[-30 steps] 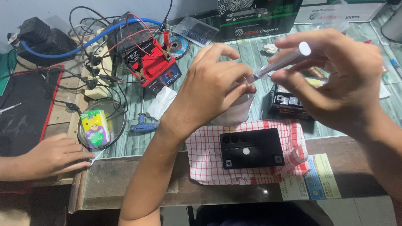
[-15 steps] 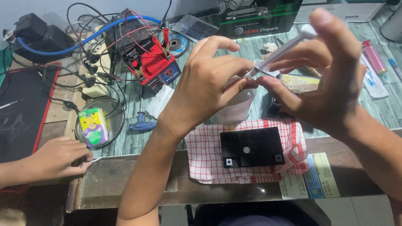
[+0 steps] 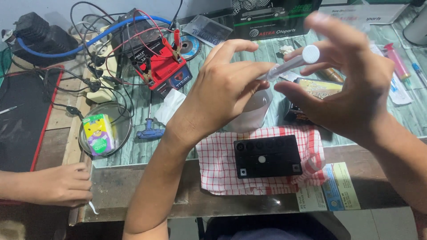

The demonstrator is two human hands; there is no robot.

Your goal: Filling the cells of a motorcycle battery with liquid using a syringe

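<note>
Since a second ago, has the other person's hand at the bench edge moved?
No. The other person's hand rests at the bench edge, below the round dish, as before.

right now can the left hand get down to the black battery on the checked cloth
Probably yes: the left hand hovers just above the black battery with nothing between them, though its fingers pinch the syringe with the right hand.

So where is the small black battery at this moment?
In the head view the black battery lies flat on the red-checked cloth at the table's near edge, centre-right, below both raised hands and the syringe they hold, untouched by either.
</note>
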